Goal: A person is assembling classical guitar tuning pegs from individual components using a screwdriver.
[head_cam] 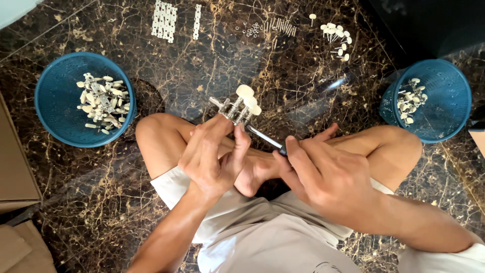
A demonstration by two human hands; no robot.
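Note:
I sit cross-legged on a dark marble floor. My left hand [212,156] pinches a metal guitar tuner set [238,105] with three cream knobs, held above my knees. My right hand [328,174] grips a screwdriver [265,137] by its dark handle. The screwdriver's metal shaft points up and left, and its tip meets the underside of the tuner set.
A blue basket [55,101] at left holds several assembled tuner sets. Another blue basket [444,108] at right holds a few more. Ahead lie white metal plates [164,20], small screws and washers [268,26] and loose cream knobs [336,38]. Cardboard [15,167] borders the left edge.

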